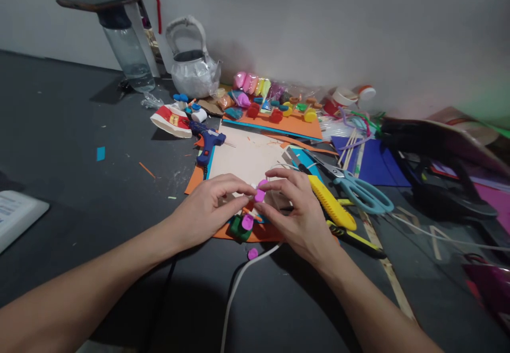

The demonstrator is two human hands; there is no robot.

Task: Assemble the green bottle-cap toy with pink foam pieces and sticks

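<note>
Over the cream paper sheet [239, 156], both of my hands meet at a small pink piece [260, 195], possibly modelling clay. Thumb and fingers of my left hand [207, 204] are closed together at its left side. My right hand [297, 209] grips it from the right, thumb below and fingers above. Another bit of pink shows just above, partly behind the fingers. Below the hands lie a dark green lump [237, 228] and a second pink piece [247, 222]. A third, a small pink disc [252, 253], rests on the dark table nearer me.
A blue glue gun [207, 143] lies left of the paper. Right of my hand are a yellow box cutter [332, 201] and blue-handled scissors [364, 191]. A metal kettle [195, 74], a water bottle [129, 50] and colourful clay packs [255, 84] stand behind. A white cable [235, 284] crosses the front.
</note>
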